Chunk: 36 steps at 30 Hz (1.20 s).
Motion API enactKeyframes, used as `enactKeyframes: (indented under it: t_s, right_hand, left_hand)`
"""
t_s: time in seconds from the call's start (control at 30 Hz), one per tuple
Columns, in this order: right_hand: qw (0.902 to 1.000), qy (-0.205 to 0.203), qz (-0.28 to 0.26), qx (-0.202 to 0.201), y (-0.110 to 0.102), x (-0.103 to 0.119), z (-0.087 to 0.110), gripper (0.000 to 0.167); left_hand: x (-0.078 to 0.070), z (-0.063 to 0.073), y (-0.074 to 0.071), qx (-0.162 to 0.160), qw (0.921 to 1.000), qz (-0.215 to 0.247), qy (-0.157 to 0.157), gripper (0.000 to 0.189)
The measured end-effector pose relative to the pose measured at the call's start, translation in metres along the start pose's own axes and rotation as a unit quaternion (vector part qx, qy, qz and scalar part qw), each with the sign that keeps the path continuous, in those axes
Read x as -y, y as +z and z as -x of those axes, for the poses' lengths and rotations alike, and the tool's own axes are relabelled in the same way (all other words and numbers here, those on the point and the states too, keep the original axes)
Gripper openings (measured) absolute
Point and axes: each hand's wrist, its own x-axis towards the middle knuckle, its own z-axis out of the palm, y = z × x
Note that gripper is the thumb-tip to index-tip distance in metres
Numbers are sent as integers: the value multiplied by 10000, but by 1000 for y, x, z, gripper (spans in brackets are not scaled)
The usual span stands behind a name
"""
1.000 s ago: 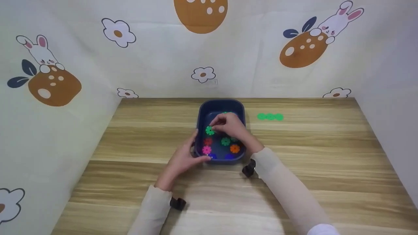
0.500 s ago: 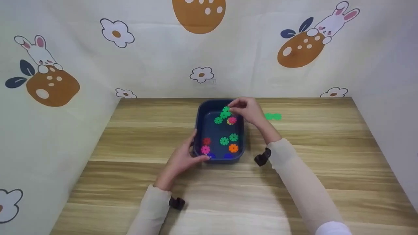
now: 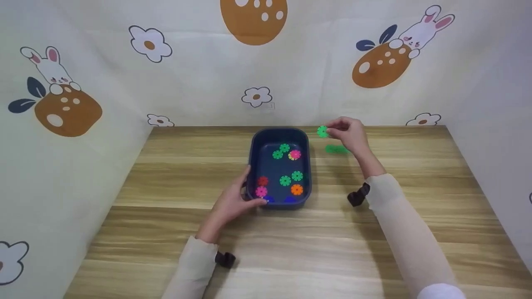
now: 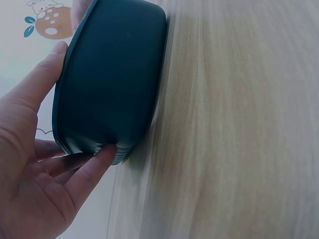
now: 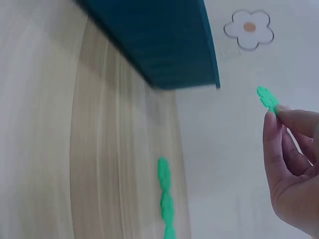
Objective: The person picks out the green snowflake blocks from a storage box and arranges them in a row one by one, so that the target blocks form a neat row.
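Observation:
Between the thumb and fingertips of my right hand (image 3: pixel 349 135) is a light green notched disc (image 3: pixel 322 131), raised above the table right of the tub. The right wrist view shows this green disc (image 5: pixel 267 99) nearly edge-on. Below the hand lies a row of joined green discs (image 3: pixel 336 149), its right end hidden by the hand. My left hand (image 3: pixel 232 202) grips the near left corner of a dark blue tub (image 3: pixel 307 166); in the left wrist view the thumb lies at the rim and fingers press the tub's wall (image 4: pixel 112 74).
Inside the tub lie several loose discs, among them two green discs (image 3: pixel 281 151), a pink disc (image 3: pixel 294 154) over a yellow one, an orange disc (image 3: pixel 296 189) and a red disc (image 3: pixel 262 181). A patterned cloth (image 3: pixel 199 74) rises behind the wooden table (image 3: pixel 187 166).
My right hand has picked a green disc from the tub and moved it up and right, past the tub's edge. My left hand has stayed on the tub.

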Motion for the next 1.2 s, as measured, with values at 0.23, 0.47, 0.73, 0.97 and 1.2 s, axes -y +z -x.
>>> enactKeyframes:
  t_s: [0.23,0.47,0.73,0.97,1.2]
  right_hand:
    - [9982,319,360,-348,-33,-16,3,26]
    - [9945,637,455,-689,-61,-38,8,26]
    - [9862,1025,754,-1057,-77,-55,18,27]
    - [9826,1276,862,-1038,-83,-64,23,29]
    - [9830,1374,799,-924,-87,-71,25,29]
  left_hand:
    - [-1,-1,-1,-16,10000,-77,-12,113]
    - [0,-1,0,-21,10000,-49,15,112]
    - [1,-1,0,-12,10000,-51,34,113]
    - [1,-1,0,-16,10000,-83,44,112]
    - [1,-1,0,-33,10000,-7,51,113]
